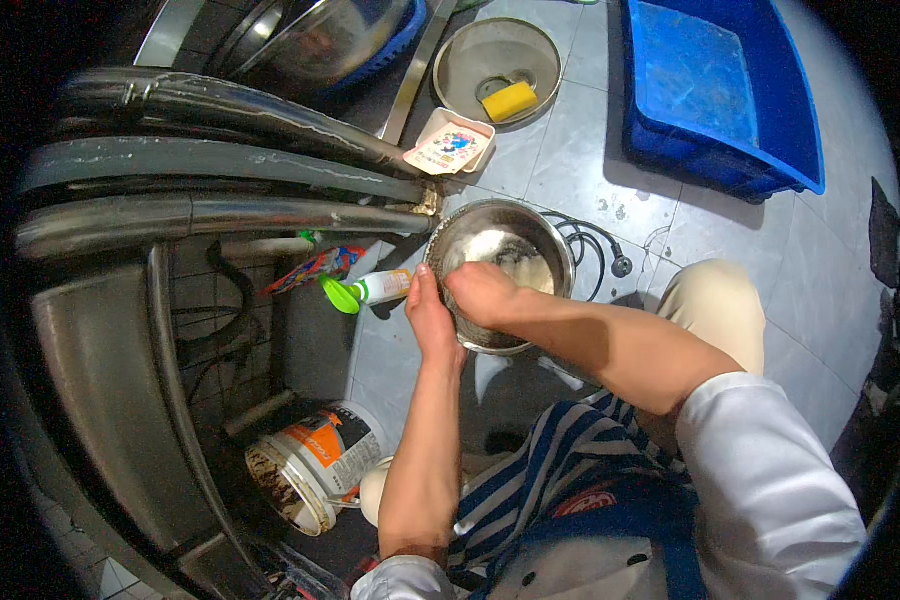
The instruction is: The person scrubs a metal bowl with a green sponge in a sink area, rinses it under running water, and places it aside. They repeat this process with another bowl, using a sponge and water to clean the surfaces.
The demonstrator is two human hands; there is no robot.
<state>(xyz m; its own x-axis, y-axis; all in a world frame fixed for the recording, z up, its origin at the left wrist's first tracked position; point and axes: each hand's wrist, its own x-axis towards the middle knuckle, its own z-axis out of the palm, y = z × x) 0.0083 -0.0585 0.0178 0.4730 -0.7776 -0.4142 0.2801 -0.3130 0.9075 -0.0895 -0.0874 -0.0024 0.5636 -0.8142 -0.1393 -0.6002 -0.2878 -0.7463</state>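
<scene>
A round stainless steel pot (559, 247) stands before me with its mouth facing up, its inner wall partly dull and speckled. My left hand (431, 319) grips the pot's left rim, thumb on top. Inside the mouth, my right hand (486, 295) is curled against the near left inner wall; whether something is under its fingers is hidden. A white spray bottle (386, 286) with a green trigger head lies just left of the pot. Beyond the rim, to the right, a black power cord (589, 240) with a plug is coiled on the floor.
A yellow sponge (510, 101) rests in a round shallow pan (457, 56). Beside it sits an open printed carton (457, 146). A blue plastic crate (720, 142) stands at upper right. Metal pipes (270, 214) run along the left, above a tilted, dirty bucket (322, 457).
</scene>
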